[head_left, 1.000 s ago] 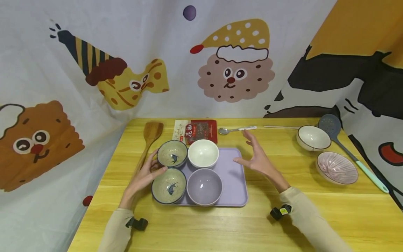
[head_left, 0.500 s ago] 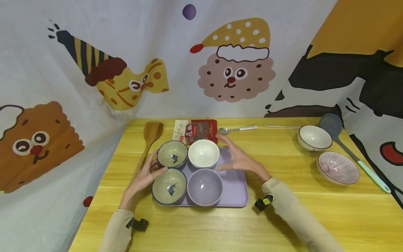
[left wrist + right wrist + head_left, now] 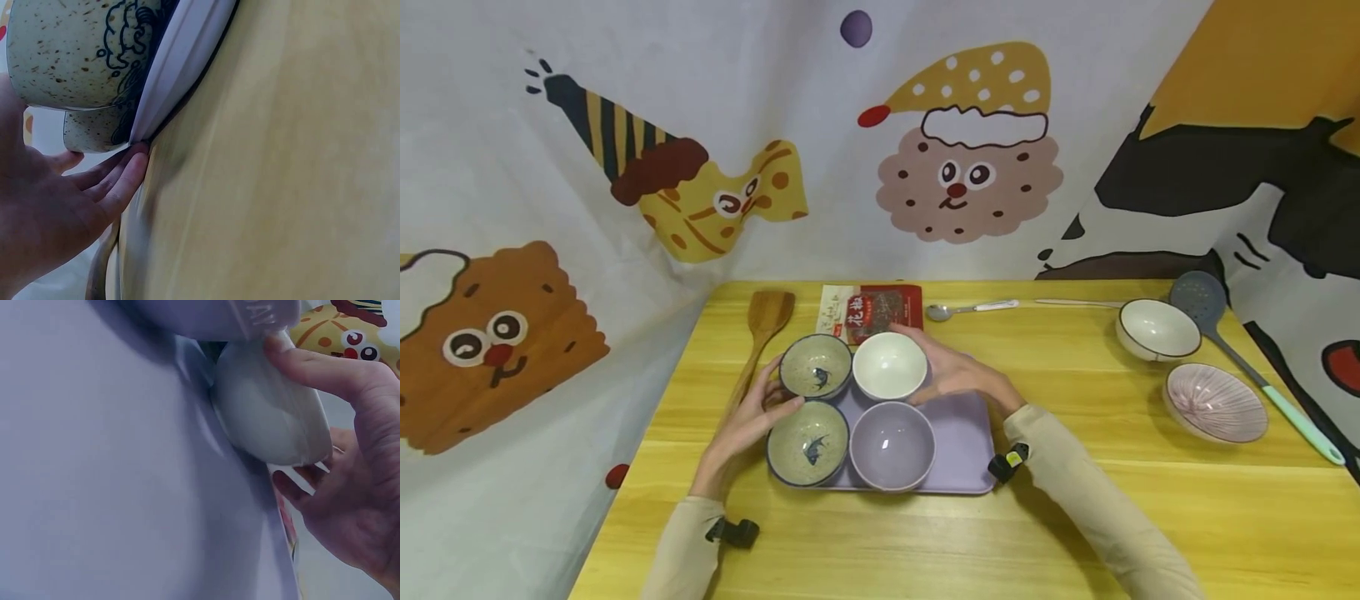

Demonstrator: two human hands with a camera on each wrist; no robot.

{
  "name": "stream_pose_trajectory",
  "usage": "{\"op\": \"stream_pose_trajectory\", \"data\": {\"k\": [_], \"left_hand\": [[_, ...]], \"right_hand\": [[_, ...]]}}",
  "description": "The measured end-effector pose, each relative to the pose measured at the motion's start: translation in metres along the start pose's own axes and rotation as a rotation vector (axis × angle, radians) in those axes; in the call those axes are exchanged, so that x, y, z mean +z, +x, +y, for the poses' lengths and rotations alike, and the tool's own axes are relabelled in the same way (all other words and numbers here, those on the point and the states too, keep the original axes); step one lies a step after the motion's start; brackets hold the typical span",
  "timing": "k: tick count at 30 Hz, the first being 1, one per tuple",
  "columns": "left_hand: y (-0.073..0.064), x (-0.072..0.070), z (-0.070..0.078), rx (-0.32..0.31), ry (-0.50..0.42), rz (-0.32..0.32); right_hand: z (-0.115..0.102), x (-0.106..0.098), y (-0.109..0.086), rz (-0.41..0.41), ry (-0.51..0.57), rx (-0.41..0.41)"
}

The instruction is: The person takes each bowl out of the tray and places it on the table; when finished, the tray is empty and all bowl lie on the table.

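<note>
1. Our right hand [image 3: 955, 373] is spread wide around the white bowl [image 3: 890, 367], its thumb touching the side. We cannot tell if the far fingers press on it.
2. The white bowl is at the far side of the purple tray [image 3: 970, 433], next to the far fish bowl [image 3: 815, 367] and behind the purple bowl [image 3: 892, 447].
3. Our left hand [image 3: 748, 425] has fairly straight fingers, with tips at the tray's left edge. It pinches nothing that we can see. The near fish bowl [image 3: 807, 444] is just beside its thumb.
4. We think both sides of the white bowl need an even, soft touch, because it looks smooth and might slip.
5. The bowls stand very close, so we should go slowly or they may bump.
</note>
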State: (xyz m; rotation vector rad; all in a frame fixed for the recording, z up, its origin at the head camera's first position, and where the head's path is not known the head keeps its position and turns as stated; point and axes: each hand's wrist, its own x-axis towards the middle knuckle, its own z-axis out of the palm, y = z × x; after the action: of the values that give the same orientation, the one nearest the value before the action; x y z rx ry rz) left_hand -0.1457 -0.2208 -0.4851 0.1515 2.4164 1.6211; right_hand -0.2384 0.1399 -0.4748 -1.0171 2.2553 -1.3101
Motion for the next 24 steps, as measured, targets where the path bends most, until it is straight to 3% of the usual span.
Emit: {"op": "stream_pose_trajectory", "data": {"k": [8,20,24], "left_hand": [[0.001,0.0,-0.001,-0.002,0.002,-0.002],[0.001,0.002,-0.001,0.0,0.0,-0.002],[0.001,0.001,-0.001,0.002,0.0,0.002]], "right_hand": [[0.0,0.002,0.006,0.0,-0.029,0.019],[0.008,0.003,-0.006,0.158,0.179,0.052],[0.01,0.0,-0.011,0.223,0.181,0.028]]}}
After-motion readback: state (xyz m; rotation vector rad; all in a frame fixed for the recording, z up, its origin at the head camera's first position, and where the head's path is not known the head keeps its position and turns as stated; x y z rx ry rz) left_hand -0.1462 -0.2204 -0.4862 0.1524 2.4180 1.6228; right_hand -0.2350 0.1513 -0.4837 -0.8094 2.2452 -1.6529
